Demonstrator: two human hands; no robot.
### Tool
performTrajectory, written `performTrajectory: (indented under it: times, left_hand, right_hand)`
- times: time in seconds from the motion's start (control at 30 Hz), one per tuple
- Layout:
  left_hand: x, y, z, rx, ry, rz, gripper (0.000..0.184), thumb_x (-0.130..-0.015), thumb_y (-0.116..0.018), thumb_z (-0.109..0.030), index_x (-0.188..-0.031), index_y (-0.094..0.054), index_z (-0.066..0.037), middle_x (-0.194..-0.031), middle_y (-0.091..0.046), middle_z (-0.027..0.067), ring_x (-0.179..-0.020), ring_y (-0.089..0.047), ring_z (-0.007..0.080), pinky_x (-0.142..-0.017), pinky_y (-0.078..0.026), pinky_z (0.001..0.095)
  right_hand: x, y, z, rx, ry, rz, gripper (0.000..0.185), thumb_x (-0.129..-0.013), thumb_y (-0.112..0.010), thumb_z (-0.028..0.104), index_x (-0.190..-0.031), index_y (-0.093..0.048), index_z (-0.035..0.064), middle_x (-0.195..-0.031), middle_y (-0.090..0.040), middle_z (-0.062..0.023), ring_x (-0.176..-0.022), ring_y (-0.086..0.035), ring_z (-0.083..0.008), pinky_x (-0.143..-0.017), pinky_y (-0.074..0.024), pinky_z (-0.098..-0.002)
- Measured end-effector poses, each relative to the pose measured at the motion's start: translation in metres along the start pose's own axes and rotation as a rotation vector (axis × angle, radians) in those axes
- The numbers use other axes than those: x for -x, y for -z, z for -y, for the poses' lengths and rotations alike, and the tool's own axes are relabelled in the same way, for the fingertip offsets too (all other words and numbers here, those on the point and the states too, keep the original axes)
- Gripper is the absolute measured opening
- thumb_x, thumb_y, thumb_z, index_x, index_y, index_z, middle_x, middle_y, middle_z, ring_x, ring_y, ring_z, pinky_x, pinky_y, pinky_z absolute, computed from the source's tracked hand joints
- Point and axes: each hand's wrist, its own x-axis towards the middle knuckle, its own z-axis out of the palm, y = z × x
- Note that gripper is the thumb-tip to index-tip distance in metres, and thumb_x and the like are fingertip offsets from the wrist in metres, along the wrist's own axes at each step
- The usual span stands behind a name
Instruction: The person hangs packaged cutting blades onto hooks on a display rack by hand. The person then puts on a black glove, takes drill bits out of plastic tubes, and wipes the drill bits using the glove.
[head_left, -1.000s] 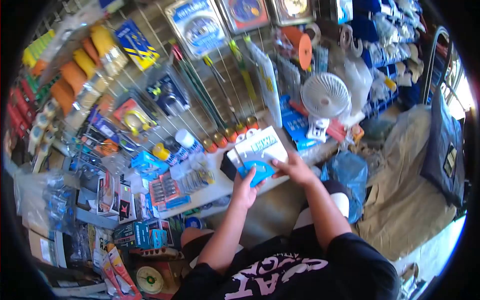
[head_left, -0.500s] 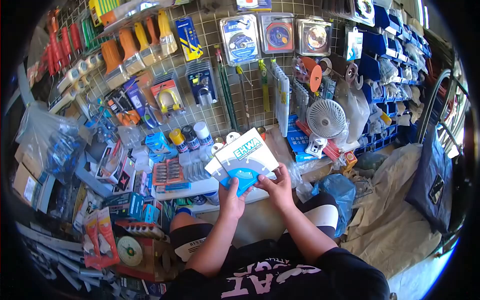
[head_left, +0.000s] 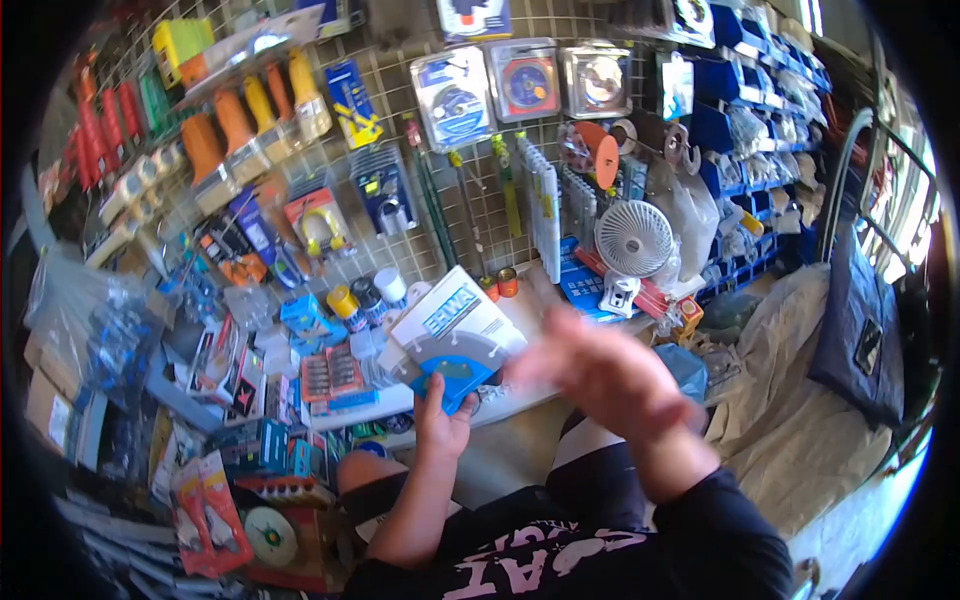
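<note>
The white, grey and blue flat packet (head_left: 462,325), on which we read the letters EHWA, is in the air before the person's body, above the near edge of the white counter (head_left: 380,406). The bare left hand (head_left: 440,428) is the nearer one: its thumb presses on the blue lower part and the other fingers go behind, so we see a pinch at the bottom corner. From these fingers the packet lies upward, tilted; its sides look almost equal, so we cannot tell a long axis. The bare right hand (head_left: 612,378) is just beside the right edge, with the packet to its left. Its fingers seem stretched and apart, but they are blurred, and we cannot tell if they touch. Beyond, we see the small white round fan (head_left: 633,238).
</note>
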Motion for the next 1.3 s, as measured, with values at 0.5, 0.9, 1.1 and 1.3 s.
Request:
performTrajectory:
  times: [0.5,0.9,1.1,1.3]
  left_hand:
    - [-0.085,0.052,0.014,0.152,0.146,0.095,0.042,-0.096,-0.068,-0.038,-0.127,-0.056,-0.014,-0.119,-0.065,0.0003,-0.097,-0.064,0.0143,-0.067,-0.054,0.0289]
    - [-0.095,0.026,0.042,-0.219,-0.05,0.212,0.056,-0.089,-0.077,-0.031,-0.131,-0.048,-0.009,-0.115,-0.062,0.0095,-0.092,-0.067,0.0255,-0.066,-0.057,0.0356]
    - [-0.108,0.035,0.031,-0.22,-0.036,0.133,0.053,-0.088,-0.078,-0.03,-0.129,-0.049,-0.013,-0.117,-0.06,0.0077,-0.096,-0.063,0.0234,-0.067,-0.055,0.0373]
    - [-0.118,0.051,0.023,-0.216,-0.003,0.106,0.056,-0.089,-0.075,-0.031,-0.135,-0.046,-0.016,-0.123,-0.059,0.0058,-0.1,-0.061,0.0213,-0.066,-0.052,0.0351]
  right_hand:
    - [-0.074,0.035,0.049,0.251,0.098,0.464,0.066,-0.101,-0.053,0.053,-0.119,-0.064,-0.0097,-0.123,-0.063,-0.0277,-0.116,-0.062,-0.0379,-0.105,-0.044,-0.0477]
    - [0.034,0.143,-0.127,0.47,-0.9,-0.756,0.053,-0.09,-0.078,0.034,-0.119,-0.059,-0.0062,-0.1,-0.069,-0.0106,-0.082,-0.068,-0.0151,-0.074,-0.0585,-0.0314]
    - [0.033,0.167,-0.118,0.39,-0.578,-0.84,0.036,-0.097,-0.069,0.019,-0.125,-0.06,-0.0025,-0.108,-0.071,-0.009,-0.094,-0.07,-0.0162,-0.078,-0.0597,-0.0323]
    - [0.024,0.257,0.004,0.553,0.115,-1.163,0.043,-0.097,-0.064,0.016,-0.135,-0.048,0.004,-0.12,-0.063,-0.0085,-0.104,-0.066,-0.0219,-0.08,-0.0605,-0.0397]
